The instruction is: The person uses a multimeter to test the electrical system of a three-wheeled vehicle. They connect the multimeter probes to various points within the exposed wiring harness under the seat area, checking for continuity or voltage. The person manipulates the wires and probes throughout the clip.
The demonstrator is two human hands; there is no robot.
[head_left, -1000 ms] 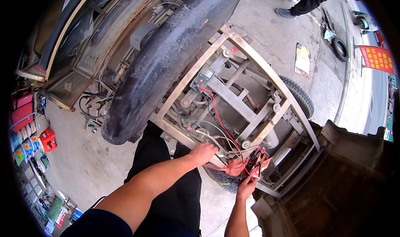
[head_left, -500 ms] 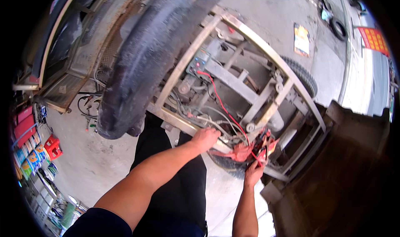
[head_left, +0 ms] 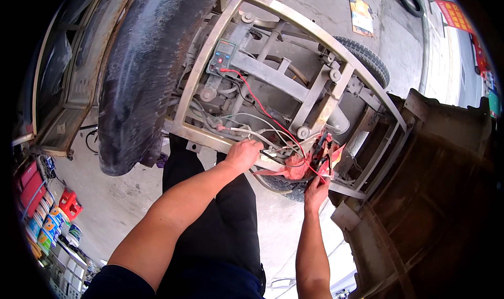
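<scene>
My left hand (head_left: 245, 154) is closed at the near rail of a bare metal vehicle frame (head_left: 184, 107). A short dark piece shows by its fingertips, but what it grips is unclear. Farther right, my right hand (head_left: 316, 194) pinches a red test probe at a bundle of torn red wrapping (head_left: 297, 168) and dark wires. From there a red test lead (head_left: 268, 111) runs back to a multimeter (head_left: 222, 55), which rests on the chassis parts toward the far left of the frame. Several pale cables (head_left: 257, 133) cross the frame beside my left hand.
A long dark curved panel (head_left: 142, 73) stands left of the frame. At the right is a large rusty brown body panel (head_left: 436, 194). Tyres (head_left: 362, 60) sit under the frame. Containers and a red crate (head_left: 70, 204) stand at the far left; a loose tyre (head_left: 410, 3) lies beyond.
The view has shifted, so the frame and multimeter appear higher and farther left. Both hands stay at nearly the same spots on the frame and the wire bundle.
</scene>
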